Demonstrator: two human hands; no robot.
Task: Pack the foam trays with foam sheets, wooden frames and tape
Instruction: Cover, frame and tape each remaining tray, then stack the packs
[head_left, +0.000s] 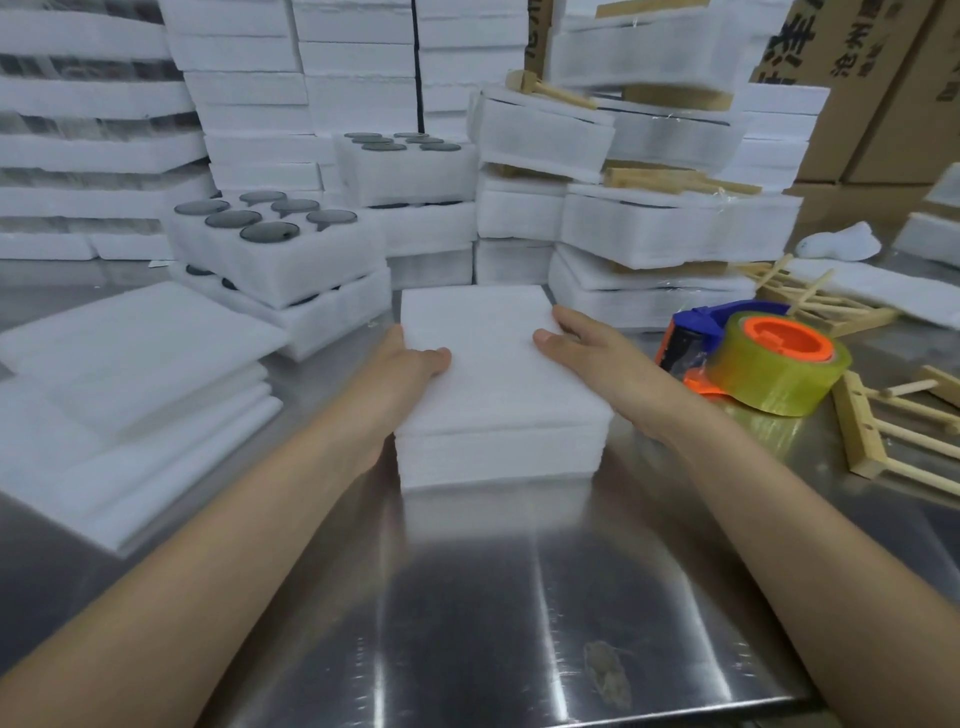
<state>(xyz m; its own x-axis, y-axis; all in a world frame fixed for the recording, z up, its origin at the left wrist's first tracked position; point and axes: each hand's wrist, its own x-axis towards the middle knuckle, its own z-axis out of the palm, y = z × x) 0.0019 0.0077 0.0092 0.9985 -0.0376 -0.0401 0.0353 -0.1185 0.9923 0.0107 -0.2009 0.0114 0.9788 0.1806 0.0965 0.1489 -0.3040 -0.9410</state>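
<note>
Foam block (498, 384): white, layered, flat on the metal table (519, 597), centre, long side running away from the viewer.

Left hand (400, 369): grips the block's left edge, thumb on top, fingers hidden down the side.

Right hand (597, 364): holds the right edge, thumb on top, fingers laid along the edge. Hands apart, block clamped between them.

Foam sheets (135, 395): loose pile, left of the block, slightly fanned.

Foam trays (270, 244): two stacked, behind the sheets; upper one shows six dark round pieces sunk in its pockets. Another such tray (405, 166) further back, on a taller stack.

Tape dispenser (696, 332): blue and orange, just right of the right hand, lying on the table. Carries a tape roll (779, 374), clear yellowish, on an orange core.

Wooden frames (883, 431): slatted, at the right edge of the table; more (821, 301) behind the dispenser, partly under foam.

Wrapped bundles (675, 223): foam with wooden strips between, stacked behind the block, some tilted.

Cardboard boxes (883, 104): top right, printed characters.

Foam stacks (93, 145): along the back wall, left.
</note>
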